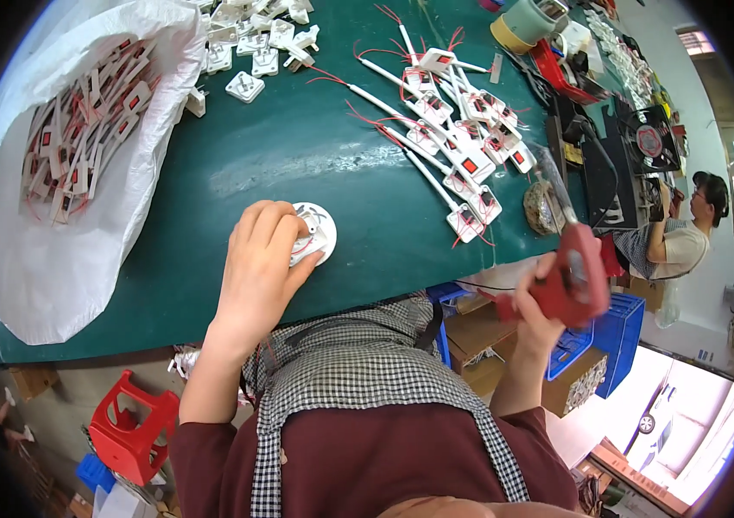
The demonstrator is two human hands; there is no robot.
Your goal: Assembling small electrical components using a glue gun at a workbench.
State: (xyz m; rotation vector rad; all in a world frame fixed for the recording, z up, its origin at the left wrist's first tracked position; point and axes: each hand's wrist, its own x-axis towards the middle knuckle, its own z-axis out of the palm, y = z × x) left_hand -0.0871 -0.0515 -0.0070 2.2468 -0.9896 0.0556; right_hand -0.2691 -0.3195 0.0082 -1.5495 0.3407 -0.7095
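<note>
Green bench [298,155]: your left hand [259,259] pins white socket plate [315,233]; right hand [540,302] grips red driver [576,276]. Keep it square.

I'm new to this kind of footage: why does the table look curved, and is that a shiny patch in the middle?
Head view: the fisheye lens bends the green table edge and blackens the corners. A pale glare streak lies on the tabletop above the left hand. The window area at lower right is washed out. The right hand with its red tool looks slightly soft.
</note>
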